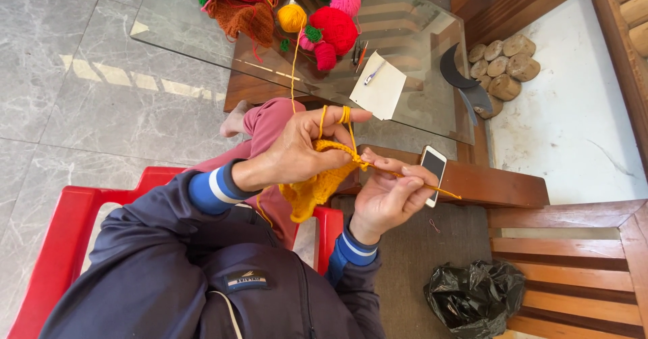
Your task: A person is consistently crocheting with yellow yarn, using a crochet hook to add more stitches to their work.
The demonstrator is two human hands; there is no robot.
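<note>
Both forearms reach forward in dark sleeves with blue-and-white cuffs. The left hand (297, 153) is raised, index finger stretched out, the other fingers pinched. The right hand (388, 194) sits just beside it, palm up, fingers curled shut.

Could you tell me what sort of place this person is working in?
Probably a home sitting room: a glass-topped coffee table heaped with coloured balls of yarn, wooden-framed seating, and a grey marble-tiled floor. The person sits on a red plastic chair, crocheting.
</note>
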